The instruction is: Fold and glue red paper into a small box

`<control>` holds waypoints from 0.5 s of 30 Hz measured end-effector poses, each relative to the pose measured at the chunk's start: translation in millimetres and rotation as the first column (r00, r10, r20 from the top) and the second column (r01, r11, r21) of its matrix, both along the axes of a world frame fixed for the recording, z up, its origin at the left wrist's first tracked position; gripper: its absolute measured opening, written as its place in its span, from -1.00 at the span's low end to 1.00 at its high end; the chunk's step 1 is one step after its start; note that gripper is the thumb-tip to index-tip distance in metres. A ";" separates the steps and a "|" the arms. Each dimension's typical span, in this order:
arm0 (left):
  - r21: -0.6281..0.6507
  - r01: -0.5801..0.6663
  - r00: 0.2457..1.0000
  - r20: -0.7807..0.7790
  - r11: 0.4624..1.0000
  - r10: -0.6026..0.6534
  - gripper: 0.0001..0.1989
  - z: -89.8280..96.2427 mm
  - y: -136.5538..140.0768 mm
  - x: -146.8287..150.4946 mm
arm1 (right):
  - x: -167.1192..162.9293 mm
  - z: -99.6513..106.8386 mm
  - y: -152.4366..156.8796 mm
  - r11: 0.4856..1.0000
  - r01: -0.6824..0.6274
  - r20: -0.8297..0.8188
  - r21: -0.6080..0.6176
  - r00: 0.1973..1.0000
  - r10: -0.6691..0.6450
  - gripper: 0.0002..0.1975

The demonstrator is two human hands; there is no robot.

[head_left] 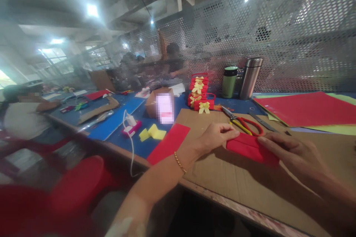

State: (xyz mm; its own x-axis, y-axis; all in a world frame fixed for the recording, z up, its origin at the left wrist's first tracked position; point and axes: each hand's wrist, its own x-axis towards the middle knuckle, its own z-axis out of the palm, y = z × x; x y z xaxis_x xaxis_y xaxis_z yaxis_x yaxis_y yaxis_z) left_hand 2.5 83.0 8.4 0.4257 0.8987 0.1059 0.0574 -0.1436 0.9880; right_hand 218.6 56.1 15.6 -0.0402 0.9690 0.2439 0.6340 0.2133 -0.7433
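A folded red piece (251,149), paper or felt, is held between both hands above the cardboard sheet (217,177). My left hand (215,136) pinches its left end, a gold bracelet on the wrist. On its right end my right hand (292,152) closes with thumb and fingers. Just beyond the piece lie scissors with red handles (251,126) and something yellow-handled (239,127). Left of my left hand rests a flat red strip (171,142). Several small red bags with yellow bows (204,106) stand farther back.
Behind stand a green tumbler (229,82) and a steel thermos (251,78). Red sheets (308,108) lie at right, a dark flat strip (263,121) near the scissors. A power strip (131,129), its white cable, and yellow pieces (152,133) are left. A person (25,113) sits far left; red stools (80,181) are below.
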 end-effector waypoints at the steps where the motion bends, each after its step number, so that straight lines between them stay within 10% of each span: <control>1: -0.003 -0.005 1.000 0.010 1.000 0.005 -0.71 1.8 -0.7 -0.3 | 1.4 -1.2 1.1 1.000 0.005 0.007 0.010 1.000 -0.005 -0.50; 15: -0.035 -0.026 0.999 -0.021 0.999 0.025 -0.72 5.6 -2.4 -0.4 | 4.2 -6.9 1.1 0.995 -0.049 0.000 0.083 0.999 0.050 -0.50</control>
State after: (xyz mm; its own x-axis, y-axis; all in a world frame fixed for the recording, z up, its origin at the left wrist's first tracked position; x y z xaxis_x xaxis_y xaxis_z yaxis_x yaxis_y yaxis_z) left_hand 2.1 80.6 14.0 0.4040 0.9124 0.0657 0.0809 -0.1071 0.9910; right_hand 222.8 57.2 8.7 -0.0870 0.9422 0.3237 0.6197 0.3056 -0.7229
